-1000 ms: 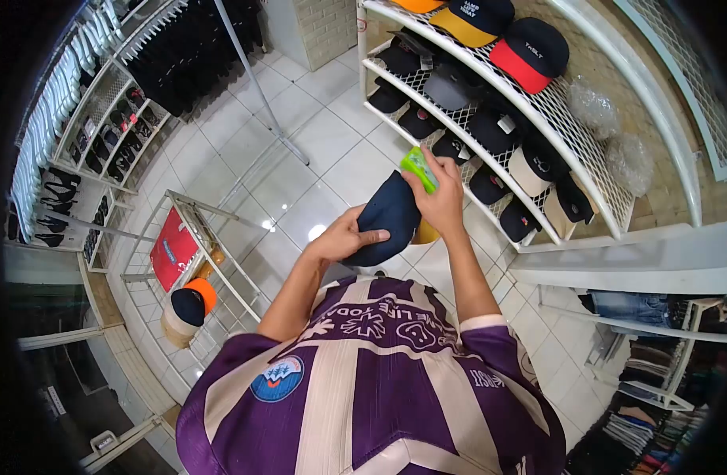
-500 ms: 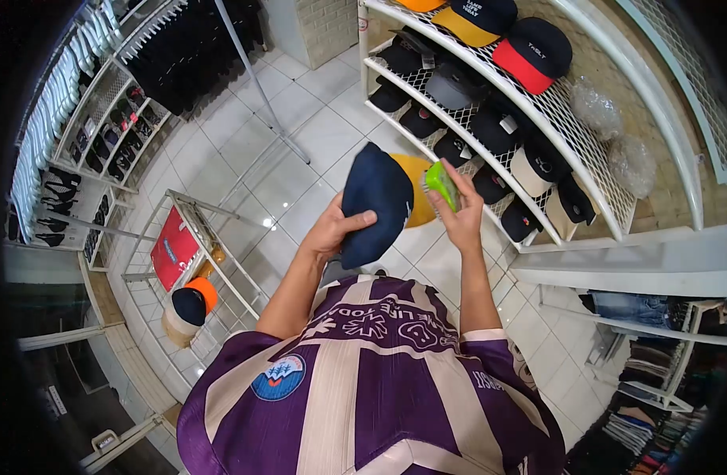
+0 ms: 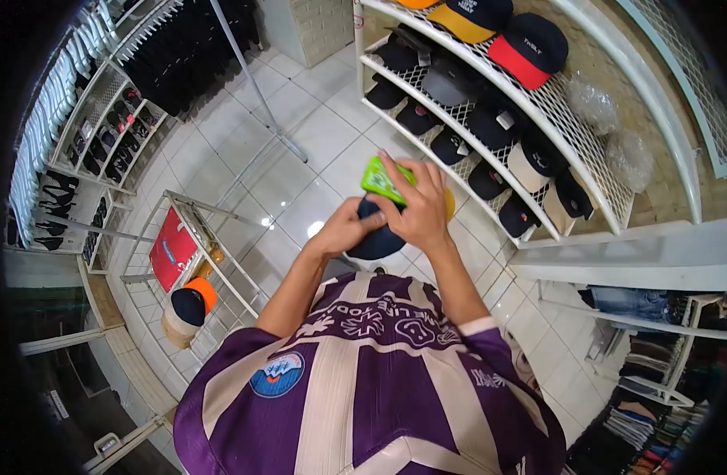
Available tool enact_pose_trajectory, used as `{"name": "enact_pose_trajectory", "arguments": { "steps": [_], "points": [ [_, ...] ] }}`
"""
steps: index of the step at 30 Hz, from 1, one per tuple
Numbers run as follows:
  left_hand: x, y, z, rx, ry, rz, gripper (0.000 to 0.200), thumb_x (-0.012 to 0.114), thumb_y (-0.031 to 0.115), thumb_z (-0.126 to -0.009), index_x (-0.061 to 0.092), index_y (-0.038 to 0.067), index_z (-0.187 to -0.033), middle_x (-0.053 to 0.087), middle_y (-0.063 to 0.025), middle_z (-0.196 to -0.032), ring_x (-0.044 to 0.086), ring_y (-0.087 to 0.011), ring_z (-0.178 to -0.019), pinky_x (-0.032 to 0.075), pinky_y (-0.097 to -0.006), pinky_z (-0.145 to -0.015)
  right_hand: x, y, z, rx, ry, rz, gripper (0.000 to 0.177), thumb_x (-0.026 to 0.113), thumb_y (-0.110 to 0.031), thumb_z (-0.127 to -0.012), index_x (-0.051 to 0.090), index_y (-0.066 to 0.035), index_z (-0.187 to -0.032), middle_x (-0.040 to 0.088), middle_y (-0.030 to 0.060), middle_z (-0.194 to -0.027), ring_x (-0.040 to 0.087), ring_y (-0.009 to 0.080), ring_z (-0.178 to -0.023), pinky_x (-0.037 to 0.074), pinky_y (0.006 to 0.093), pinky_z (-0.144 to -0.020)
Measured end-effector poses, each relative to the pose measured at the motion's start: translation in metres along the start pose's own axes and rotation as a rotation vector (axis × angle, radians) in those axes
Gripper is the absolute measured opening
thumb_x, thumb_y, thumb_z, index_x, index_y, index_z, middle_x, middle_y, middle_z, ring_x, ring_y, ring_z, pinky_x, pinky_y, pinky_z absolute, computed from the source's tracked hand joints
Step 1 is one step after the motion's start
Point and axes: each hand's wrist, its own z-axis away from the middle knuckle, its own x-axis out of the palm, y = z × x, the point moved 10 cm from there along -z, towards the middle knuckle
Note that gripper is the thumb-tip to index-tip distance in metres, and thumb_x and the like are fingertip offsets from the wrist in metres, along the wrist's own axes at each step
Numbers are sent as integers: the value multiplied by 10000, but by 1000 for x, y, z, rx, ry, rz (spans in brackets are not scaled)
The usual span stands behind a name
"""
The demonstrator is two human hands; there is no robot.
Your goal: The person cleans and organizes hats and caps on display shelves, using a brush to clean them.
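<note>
A navy cap (image 3: 374,242) is in front of my chest, gripped at its left side by my left hand (image 3: 336,229), whose thumb lies over the crown. My right hand (image 3: 423,207) has its fingers closed round a bright green brush (image 3: 383,179). The brush is against the cap's far part; its bristles are turned away, and I cannot see them. Past the right hand shows a sliver of the cap's yellow brim (image 3: 450,203). Both hands and the brush cover much of the crown.
White mesh shelves (image 3: 490,150) at the upper right hold several caps, with a black and red cap (image 3: 530,51) and crumpled plastic (image 3: 593,103) on top. A metal rack (image 3: 169,198) on the left bears a red package (image 3: 173,252) and stacked caps (image 3: 189,309).
The brush in my right hand has moved left onto the cap. The cap has turned and sits a little lower, with more of it behind my hands.
</note>
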Motion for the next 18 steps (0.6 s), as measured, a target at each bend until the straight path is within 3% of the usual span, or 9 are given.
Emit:
{"name": "enact_pose_trajectory", "arguments": {
  "steps": [3,6,11,13,15,17,18],
  "points": [
    [-18,7,-1,49,33,83,268,692,227,-990,691,-3,-1127,719,-20,-960,657,-89,-829,542,-271,-763,5,-12,-3,-160,-36,67,661,822,-319,-772,646,-124,-1378,617,73,-1167,544,277,-1069,396,402,-915],
    [-33,9,12,-35,203,395,331,697,270,-990,673,-14,-1158,733,-60,-986,706,-140,-858,588,-298,-776,3,45,47,93,59,-29,689,856,-141,-747,620,-79,-1391,612,126,-1182,544,312,-1076,418,417,-965],
    [-25,-2,2,-42,219,370,350,689,261,-994,642,-14,-1206,722,-71,-1031,704,-147,-862,592,-314,-771,8,50,37,284,224,-311,687,811,-100,-799,561,-59,-1437,567,148,-1198,544,328,-1106,423,427,-978],
    [-30,0,-5,-22,246,455,347,673,256,-1004,630,-12,-1220,718,-79,-1055,704,-159,-889,587,-318,-806,14,15,40,156,68,-193,703,839,-154,-773,586,-80,-1425,581,127,-1195,552,311,-1110,411,415,-985],
    [-35,13,-7,60,298,584,332,639,253,-1024,616,-8,-1227,715,-97,-1084,709,-176,-900,593,-331,-806,31,-25,63,-133,-235,-206,733,868,-203,-732,608,-78,-1406,598,111,-1180,557,301,-1086,407,409,-961],
    [-38,24,-8,67,324,562,326,630,260,-1029,619,-3,-1221,716,-94,-1076,709,-171,-901,594,-325,-804,31,-27,65,-172,-236,-261,711,875,-208,-722,636,-77,-1378,614,103,-1159,561,305,-1062,414,410,-928],
    [-36,27,-9,67,329,569,326,630,260,-1029,619,-3,-1221,716,-94,-1076,709,-171,-901,594,-325,-804,12,-3,53,-40,-4,-229,694,867,-196,-732,638,-84,-1377,617,105,-1159,561,308,-1055,415,416,-923]
  ]
}}
